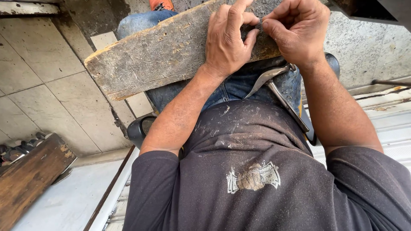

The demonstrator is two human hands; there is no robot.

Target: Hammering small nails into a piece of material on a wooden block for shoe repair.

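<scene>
A worn, rough wooden plank [162, 55] lies across my lap, over my blue jeans. My left hand [227, 40] rests on its top, fingers curled, the fingertips pinching at a small dark item on the wood. My right hand [295, 30] meets it from the right, thumb and forefinger pinched on the same small spot [258, 25]. The item is too small to identify. A metal tool with curved jaws and a long handle [274, 87] lies on my lap below the plank, untouched.
Grey tiled floor [38, 85] spreads to the left. A dark wooden block [30, 179] with several small metal pieces beside it sits at the lower left. A white ledge [77, 201] runs below. A dark stool edge [139, 128] shows under my thigh.
</scene>
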